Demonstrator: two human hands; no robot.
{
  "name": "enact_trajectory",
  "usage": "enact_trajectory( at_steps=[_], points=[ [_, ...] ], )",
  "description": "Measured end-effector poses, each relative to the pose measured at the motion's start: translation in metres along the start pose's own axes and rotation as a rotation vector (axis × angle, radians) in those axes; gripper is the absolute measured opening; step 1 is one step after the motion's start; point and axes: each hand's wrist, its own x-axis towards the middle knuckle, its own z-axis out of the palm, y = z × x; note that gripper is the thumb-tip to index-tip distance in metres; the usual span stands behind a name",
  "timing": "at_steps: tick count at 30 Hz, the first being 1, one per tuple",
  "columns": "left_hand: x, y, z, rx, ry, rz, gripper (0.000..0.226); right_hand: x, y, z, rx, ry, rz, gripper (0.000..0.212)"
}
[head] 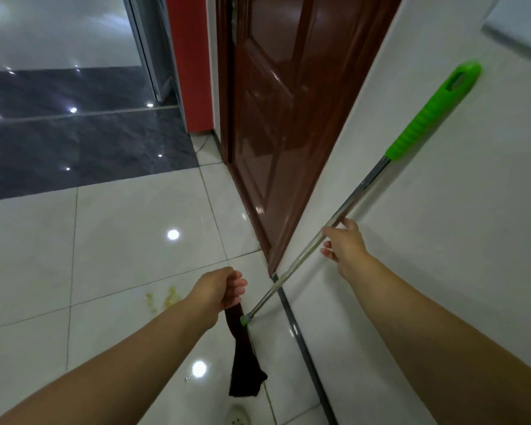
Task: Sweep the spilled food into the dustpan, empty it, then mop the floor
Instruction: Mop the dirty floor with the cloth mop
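1. The white tiled floor (111, 240) fills the near and left of the view, with a dark floor section farther left; a brown door (288, 118) and a white wall (442, 240) stand at the right.
2. The mop (344, 216) is seen leaning against the wall. Its long axis runs diagonally, from the green grip (432, 111) at the far upper right down to the green joint near the floor at the centre. The steel shaft is judged stiff, light and somewhat slippery; the ribbed green grip would give a surer hold than the bare metal.
3. The dark cloth (242, 363) hangs limp from the lower end, soft and pliable, its free end pointing down toward the near floor.
4. The right hand (347, 243) is placed at mid-shaft, its fingers loosely spread and barely touching the metal, not closed round it.
5. The left hand (221, 289) is curled tightly round the upper end of the cloth.
6. A yellowish stain (163, 299) remains on the tile just left of the left hand, so mopping is judged not yet done.
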Motion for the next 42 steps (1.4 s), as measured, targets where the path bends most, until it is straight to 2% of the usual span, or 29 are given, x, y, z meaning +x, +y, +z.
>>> enact_trajectory(
  at_steps=[4, 6, 13, 21, 35, 42],
  points=[
    [0.014, -0.003, -0.013, -0.016, 0.073, -0.023, 0.026, 0.021, 0.0, 0.01, 0.022, -0.017, -0.003, 0.022],
    [0.018, -0.004, -0.02, -0.011, 0.09, -0.027, 0.026, 0.026, 0.003, 0.013, 0.008, 0.01, -0.023, 0.012],
    [0.02, 0.003, -0.042, -0.032, 0.14, 0.024, 0.021, 0.018, 0.015, 0.029, -0.235, 0.075, -0.192, 0.029],
    [-0.011, 0.001, -0.106, -0.012, 0.233, 0.087, 0.022, -0.041, 0.014, 0.046, -0.321, 0.095, -0.282, 0.024],
    [-0.09, -0.089, -0.33, -0.162, 0.195, 0.16, 0.023, -0.267, 0.056, 0.125, -0.359, 0.122, -0.515, 0.02],
    [-0.125, -0.152, -0.409, -0.196, 0.192, 0.066, 0.025, -0.373, 0.103, 0.162, -0.359, -0.01, -0.555, 0.018]
  ],
)
